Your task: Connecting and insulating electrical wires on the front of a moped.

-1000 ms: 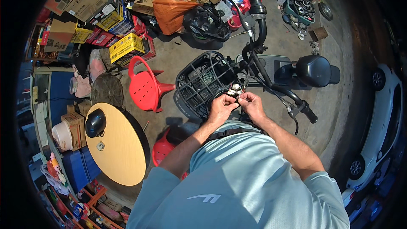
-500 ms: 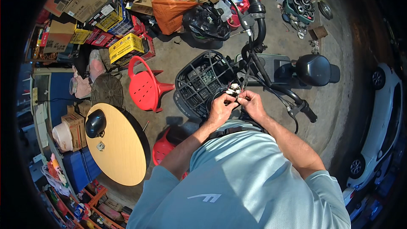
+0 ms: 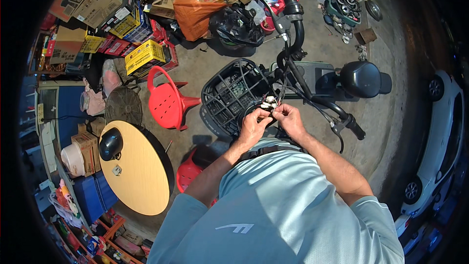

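At the front of an electric scooter (image 3: 312,80), white plug connectors (image 3: 269,101) stick out on thin wires beside the black wire basket (image 3: 238,90). Just below the connectors, my left hand (image 3: 253,126) has its fingers pinched together on the wiring. Close against it, my right hand (image 3: 291,121) pinches the same bundle with thumb and forefinger. The fingers cover the exact piece between them. Past my hands runs the black handlebar (image 3: 309,90) with its grips, brake levers and cables.
A red plastic chair (image 3: 166,100) stands left of the basket. Beyond it are a round wooden table (image 3: 139,181) with a black helmet (image 3: 111,143), and a fan (image 3: 123,106). Boxes (image 3: 145,55) and bags pile up at the far left. A white car (image 3: 435,142) is at the right.
Both hands stay at the connectors, with only slight finger movement. The view has shifted very slightly.
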### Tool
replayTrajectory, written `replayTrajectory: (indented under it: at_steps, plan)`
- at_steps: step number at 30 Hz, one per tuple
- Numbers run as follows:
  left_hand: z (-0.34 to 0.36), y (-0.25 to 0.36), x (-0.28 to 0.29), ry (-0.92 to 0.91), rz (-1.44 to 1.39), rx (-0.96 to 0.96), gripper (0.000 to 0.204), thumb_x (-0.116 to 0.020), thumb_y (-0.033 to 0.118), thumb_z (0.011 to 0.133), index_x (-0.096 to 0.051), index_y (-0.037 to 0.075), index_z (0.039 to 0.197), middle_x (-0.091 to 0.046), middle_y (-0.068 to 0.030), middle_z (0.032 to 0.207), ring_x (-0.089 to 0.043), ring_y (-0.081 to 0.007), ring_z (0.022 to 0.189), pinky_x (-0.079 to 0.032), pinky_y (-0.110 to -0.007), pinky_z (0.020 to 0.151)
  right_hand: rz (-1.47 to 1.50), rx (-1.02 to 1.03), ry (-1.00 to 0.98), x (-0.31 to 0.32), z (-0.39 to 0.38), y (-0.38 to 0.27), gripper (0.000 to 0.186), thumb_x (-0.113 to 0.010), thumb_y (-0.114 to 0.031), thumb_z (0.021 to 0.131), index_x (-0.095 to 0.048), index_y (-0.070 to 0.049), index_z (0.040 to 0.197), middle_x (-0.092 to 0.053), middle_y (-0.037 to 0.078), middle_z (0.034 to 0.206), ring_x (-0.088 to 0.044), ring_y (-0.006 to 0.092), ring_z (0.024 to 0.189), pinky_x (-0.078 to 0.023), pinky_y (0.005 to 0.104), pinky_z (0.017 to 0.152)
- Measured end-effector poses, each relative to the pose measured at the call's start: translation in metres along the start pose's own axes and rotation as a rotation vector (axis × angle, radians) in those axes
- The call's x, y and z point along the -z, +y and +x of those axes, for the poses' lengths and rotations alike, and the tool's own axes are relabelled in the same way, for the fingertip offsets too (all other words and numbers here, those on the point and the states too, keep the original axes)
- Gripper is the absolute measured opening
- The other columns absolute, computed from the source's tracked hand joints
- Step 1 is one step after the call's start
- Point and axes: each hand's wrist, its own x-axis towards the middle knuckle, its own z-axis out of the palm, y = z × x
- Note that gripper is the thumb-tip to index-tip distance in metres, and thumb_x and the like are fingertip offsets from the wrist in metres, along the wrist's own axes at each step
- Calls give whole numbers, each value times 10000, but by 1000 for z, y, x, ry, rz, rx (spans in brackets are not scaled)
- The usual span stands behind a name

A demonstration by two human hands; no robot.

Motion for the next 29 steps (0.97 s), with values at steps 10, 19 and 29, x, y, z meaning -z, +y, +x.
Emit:
replayTrajectory:
  at_steps: [10,19,29]
  plan:
    - [1,-2,-2,11,-22,2,154,-661,70,794,-628,-30,907,-670,-96,808,-623,-138,747,-489,-280,682,-40,1,14,0,-2,-2,57,-646,-37,813,-611,3,791,-597,6,720,-517,62,657,-427,222,596]
    - [0,4,1,2,85,-31,172,-684,73,777,-620,-21,906,-658,-79,824,-610,-136,760,-487,-287,711,99,-135,33,-2,-6,-9,92,-658,-90,838,-611,-22,796,-542,-37,669,-425,35,571,-335,211,500]
    - [-1,19,3,-20,106,-70,179,-696,88,764,-628,-10,897,-664,-92,818,-624,-156,756,-489,-294,705,126,-206,11,2,-4,-6,113,-650,-124,849,-617,-16,836,-541,-36,645,-388,31,496,-286,204,439]
